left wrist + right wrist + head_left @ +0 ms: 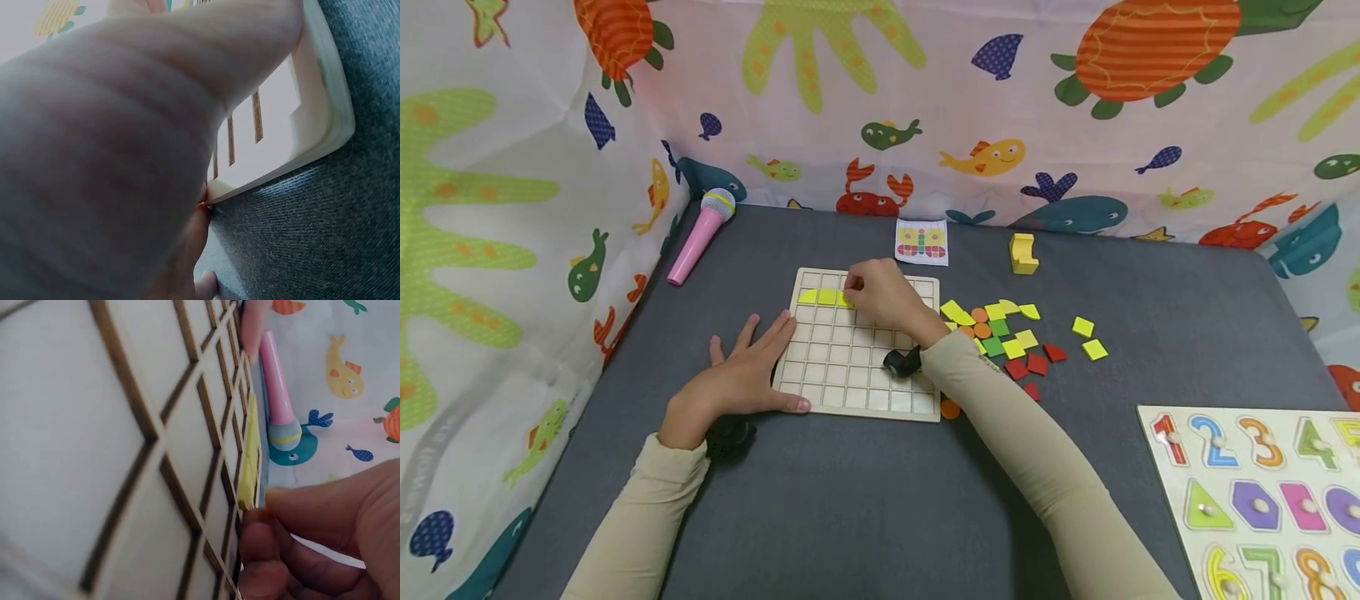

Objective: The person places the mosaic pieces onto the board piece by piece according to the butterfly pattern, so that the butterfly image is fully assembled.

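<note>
A pale wooden grid board (838,375) lies on the dark table, with yellow tiles (827,297) side by side in one of its upper rows. My right hand (887,296) is over that row and pinches the yellow tile (247,499) at its right end between thumb and fingertips; the fingers partly hide this tile. Spread along the board's left side, my left hand (737,379) touches its edge with fingertips and thumb. In the left wrist view, the left hand (187,81) covers much of the board (294,140).
Loose yellow, green, orange and red pieces (1036,363) lie right of the board. Behind it are a butterfly pattern card (922,242) and a yellow block (1022,254). A pink toy microphone (700,237) lies at left, a number-and-shape puzzle (1168,500) at right.
</note>
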### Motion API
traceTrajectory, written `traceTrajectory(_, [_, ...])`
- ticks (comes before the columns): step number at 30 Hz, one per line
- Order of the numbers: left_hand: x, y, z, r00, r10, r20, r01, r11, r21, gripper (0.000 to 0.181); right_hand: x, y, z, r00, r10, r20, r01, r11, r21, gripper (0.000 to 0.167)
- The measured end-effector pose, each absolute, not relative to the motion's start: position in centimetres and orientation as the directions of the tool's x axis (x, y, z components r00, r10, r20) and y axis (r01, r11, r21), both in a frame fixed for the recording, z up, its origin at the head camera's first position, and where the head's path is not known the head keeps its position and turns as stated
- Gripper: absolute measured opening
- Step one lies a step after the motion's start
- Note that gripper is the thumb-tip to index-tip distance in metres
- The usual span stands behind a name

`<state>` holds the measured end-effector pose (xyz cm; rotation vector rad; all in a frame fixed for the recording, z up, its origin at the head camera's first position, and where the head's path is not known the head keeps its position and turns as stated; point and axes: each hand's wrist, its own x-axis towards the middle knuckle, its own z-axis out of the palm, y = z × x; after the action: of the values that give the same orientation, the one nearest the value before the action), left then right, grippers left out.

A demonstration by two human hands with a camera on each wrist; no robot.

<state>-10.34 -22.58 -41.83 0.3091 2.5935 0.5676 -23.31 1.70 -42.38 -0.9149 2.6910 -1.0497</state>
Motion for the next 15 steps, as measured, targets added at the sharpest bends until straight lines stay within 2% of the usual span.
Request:
traceTrajectory(6, [-10.3,-22.6,-41.8,-0.868,0.307,-0.391,0.11,0.886,0.451,0.131,-23.2,3.6,-41.8,-0.789,-0.605,0.111,-0.503,0.532,-0.681,0.01])
traceTrajectory(15, [-10.3,-22.5,-41.7,-0.867,0.313,-0.388,0.113,0.881,0.459,0.132,-22.4,9.0,-40.7,-0.842,-0.534,0.078,-0.405,0.53,-0.745,0.014])
